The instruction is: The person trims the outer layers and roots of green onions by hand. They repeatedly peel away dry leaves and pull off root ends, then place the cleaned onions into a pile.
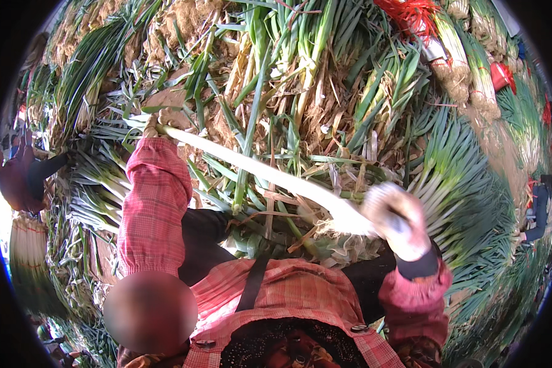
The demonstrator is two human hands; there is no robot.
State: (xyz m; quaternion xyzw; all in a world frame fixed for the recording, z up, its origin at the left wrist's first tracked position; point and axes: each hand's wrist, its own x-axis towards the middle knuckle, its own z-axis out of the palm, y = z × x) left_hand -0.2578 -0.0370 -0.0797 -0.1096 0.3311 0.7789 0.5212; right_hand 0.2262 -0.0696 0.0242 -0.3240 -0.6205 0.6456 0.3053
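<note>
My left hand [154, 123], in a red checked sleeve, is closed around the leafy end of a long green onion [262, 170]. The onion's pale shaft slants down to the right across the space before me. At its root end is my right hand [398, 221], curled and blurred by motion. Whether its fingers grip the roots or only touch them cannot be made out. Under the shaft lie loose leaves and dry husks [280, 211]. A fan of green onions with pale stalks [446, 184] lies just beyond my right hand.
Unsorted green onions with dry leaves [299, 69] are heaped ahead. More pale-stalked onions [103, 184] lie left of my sleeve. Red twine [414, 18] and tied onion bundles [453, 55] sit at the upper right. Another person [23, 177] is at the left edge; a person's sleeve [540, 207] shows right.
</note>
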